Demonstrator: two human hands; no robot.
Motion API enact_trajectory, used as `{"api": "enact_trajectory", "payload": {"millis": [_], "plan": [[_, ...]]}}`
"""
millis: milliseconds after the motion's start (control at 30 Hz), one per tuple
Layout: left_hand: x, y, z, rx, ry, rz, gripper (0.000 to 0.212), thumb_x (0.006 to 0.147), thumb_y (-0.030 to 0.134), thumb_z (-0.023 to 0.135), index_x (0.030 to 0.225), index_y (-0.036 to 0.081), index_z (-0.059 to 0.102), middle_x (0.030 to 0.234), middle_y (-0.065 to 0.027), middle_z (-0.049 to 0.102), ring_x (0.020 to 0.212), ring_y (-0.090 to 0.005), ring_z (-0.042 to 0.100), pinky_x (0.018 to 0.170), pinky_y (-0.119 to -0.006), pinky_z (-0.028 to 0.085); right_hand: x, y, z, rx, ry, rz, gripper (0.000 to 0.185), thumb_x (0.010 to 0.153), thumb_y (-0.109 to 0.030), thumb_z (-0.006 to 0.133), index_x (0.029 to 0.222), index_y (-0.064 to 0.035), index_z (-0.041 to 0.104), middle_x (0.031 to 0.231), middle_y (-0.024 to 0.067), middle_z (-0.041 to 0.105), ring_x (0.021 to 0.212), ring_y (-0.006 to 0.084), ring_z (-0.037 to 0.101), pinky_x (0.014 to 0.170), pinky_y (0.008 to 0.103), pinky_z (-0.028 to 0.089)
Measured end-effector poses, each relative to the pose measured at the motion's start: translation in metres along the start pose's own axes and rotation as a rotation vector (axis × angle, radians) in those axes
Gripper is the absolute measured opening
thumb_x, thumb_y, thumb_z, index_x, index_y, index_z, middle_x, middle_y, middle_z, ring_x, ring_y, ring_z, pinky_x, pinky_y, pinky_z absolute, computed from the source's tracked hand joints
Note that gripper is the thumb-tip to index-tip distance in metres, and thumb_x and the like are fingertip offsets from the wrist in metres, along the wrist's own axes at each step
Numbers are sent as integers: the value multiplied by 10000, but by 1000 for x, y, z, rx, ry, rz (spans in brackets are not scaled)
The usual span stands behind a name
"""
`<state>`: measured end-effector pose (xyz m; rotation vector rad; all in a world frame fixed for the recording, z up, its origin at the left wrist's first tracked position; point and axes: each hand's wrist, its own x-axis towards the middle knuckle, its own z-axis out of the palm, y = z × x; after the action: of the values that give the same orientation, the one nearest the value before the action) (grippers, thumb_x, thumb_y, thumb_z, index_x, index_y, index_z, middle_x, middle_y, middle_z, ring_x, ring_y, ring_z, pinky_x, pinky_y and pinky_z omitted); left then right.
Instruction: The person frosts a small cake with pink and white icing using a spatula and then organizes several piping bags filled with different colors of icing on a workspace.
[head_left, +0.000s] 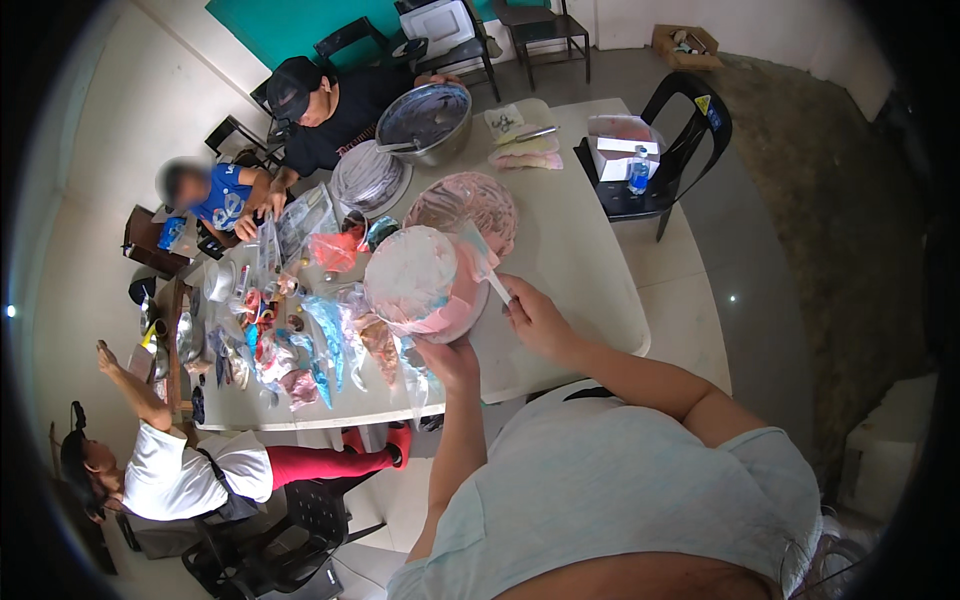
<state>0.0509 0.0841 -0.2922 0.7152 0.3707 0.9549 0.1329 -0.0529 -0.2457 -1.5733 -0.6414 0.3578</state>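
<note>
A round cake (412, 274) with white and pink icing is in front of me, tilted so that its top and pink side show. Under its near edge my left hand (450, 360) supports the cake or its base; the fingers are mostly hidden. My right hand (534, 315) grips the white handle of a spatula (480, 251), whose icing-smeared blade is at the cake's upper right side. Just behind the cake stands a wide bowl (465, 202) smeared with pink icing. Filled piping bags (379, 349) in blue, brown and other colours lie to the left.
A person (330, 105) in a dark cap holds a steel bowl (424, 124) beside a grey-iced cake (367, 176). A child (217, 191) and a person in white (161, 465) are at left. Cloths (529, 154) lie on the white table (577, 247); a black chair (675, 150) holds a box.
</note>
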Motion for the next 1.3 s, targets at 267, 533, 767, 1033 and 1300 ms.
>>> {"api": "enact_trajectory", "payload": {"millis": [267,533,767,1033,1300], "plan": [[3,1,5,-76,-51,-49,568,986,407,358,1439,79,254,1394,-159,389,1248,-327,470,991,-450,482,-2,-21,1,201,45,136,406,970,-42,410,1359,-154,434,776,30,525,592,103,497,481,272,437],[4,3,10,-99,-78,-43,590,983,445,368,1434,84,243,1391,-157,396,1239,-327,479,962,-453,501,-11,-14,27,304,-2,406,431,972,-55,402,1383,-185,395,878,29,510,652,88,478,462,262,433],[9,9,-1,-100,-125,-38,553,990,409,347,1407,56,265,1379,-171,410,1242,-343,478,968,-481,494,-23,-69,26,430,-79,179,435,977,-52,393,1394,-176,384,884,22,494,644,81,465,438,237,408],[8,11,14,-147,-124,-47,555,990,409,344,1403,45,271,1385,-184,396,1259,-353,456,1004,-498,461,-22,-20,47,365,9,391,471,980,-47,354,1434,-173,330,916,48,472,665,95,457,433,238,389],[19,-2,-11,-221,-157,-96,594,990,447,337,1398,22,260,1381,-187,396,1247,-374,457,1014,-526,452,-16,-77,42,562,-76,363,464,981,-62,352,1437,-147,342,917,51,469,708,104,459,475,260,399]]}}
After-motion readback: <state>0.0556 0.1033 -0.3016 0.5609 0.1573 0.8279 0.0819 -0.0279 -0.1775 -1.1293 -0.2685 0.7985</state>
